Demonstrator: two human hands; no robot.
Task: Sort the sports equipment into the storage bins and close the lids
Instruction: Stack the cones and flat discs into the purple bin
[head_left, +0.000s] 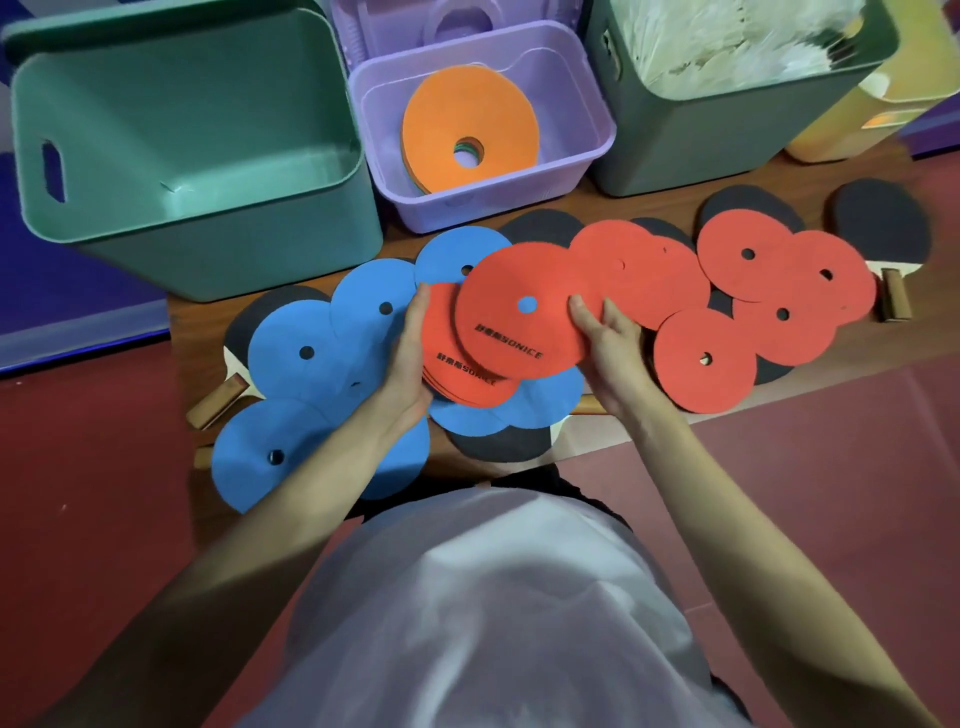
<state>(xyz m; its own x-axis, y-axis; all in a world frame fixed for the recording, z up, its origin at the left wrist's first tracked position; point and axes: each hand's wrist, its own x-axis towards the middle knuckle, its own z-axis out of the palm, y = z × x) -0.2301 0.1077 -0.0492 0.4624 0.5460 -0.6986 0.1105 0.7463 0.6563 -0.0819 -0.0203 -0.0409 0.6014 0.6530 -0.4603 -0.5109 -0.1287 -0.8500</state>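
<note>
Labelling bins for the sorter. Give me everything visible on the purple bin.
The purple bin is translucent lilac plastic, rectangular with rounded corners and a rolled rim. It is open and upright, between the teal bin and the grey-green bin, seemingly touching both. Inside lies a stack of flat discs, orange disc on top. No hand touches it.

Sports room, red floor mats (93, 519), paddles (883, 228)

Matt, felt-like red discs (524, 312), smooth plastic purple bin (597, 124), wooden-handled paddles (883, 228) with matt black rubber.
</note>
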